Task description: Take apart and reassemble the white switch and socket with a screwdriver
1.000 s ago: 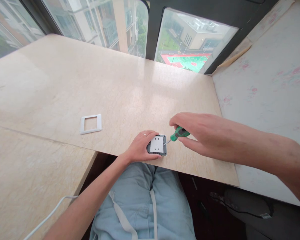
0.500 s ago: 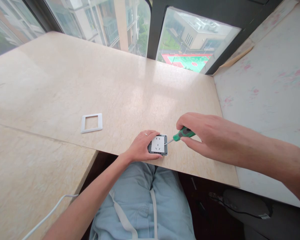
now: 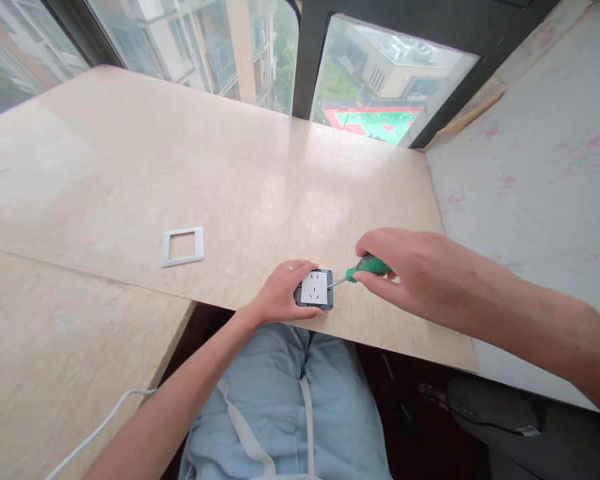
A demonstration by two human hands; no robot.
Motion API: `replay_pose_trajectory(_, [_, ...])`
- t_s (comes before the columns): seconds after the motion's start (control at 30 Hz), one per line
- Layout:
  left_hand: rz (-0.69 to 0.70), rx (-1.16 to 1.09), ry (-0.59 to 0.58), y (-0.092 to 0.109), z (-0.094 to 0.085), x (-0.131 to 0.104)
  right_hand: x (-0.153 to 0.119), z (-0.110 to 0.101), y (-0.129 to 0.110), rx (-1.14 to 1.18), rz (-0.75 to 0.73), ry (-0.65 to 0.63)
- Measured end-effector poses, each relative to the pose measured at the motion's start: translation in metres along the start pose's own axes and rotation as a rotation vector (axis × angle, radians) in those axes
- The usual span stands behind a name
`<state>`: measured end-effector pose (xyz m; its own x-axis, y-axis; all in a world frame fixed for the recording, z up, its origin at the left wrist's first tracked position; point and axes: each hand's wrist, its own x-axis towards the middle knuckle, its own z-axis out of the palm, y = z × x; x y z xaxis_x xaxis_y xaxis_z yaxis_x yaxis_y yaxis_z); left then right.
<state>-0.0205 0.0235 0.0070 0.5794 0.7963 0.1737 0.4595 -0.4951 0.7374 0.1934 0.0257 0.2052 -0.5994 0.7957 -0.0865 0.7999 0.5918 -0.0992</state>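
A wall socket with a white face and a dark grey surround lies at the near edge of the stone counter. My left hand grips it from the left, thumb along the near side and fingers along the far side. In my right hand is a green and black screwdriver, held by its handle. Its metal shaft slants down to the left, and the tip meets the right side of the socket's surround. What the tip sits on is too small to make out.
On the counter, to the left, lies a white rectangular cover frame. A white cable runs over the lower left surface. Windows stand behind, and a flowered wall bounds the right. My legs are below the counter's edge.
My right hand's fingers have shifted slightly around the screwdriver handle, which looks a little turned. The socket and my left hand stay in place.
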Motion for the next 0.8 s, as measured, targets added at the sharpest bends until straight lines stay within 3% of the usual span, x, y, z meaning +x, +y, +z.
replay_pose_trajectory(0.2, [0.005, 0.012, 0.003, 0.001, 0.0, 0.0, -0.001, 0.001, -0.002, -0.095, -0.011, 0.025])
replay_pose_trajectory(0.5, [0.006, 0.016, -0.007, 0.002, -0.001, 0.0, 0.005, -0.007, -0.007, -0.256, 0.007, -0.064])
replay_pose_trajectory(0.7, [0.026, 0.003, -0.007, 0.002, -0.001, 0.001, 0.007, -0.005, -0.012, -0.344, 0.108, -0.024])
replay_pose_trajectory(0.8, [0.028, -0.009, -0.003, 0.002, -0.002, 0.002, 0.01, -0.007, -0.016, -0.346, 0.187, -0.077])
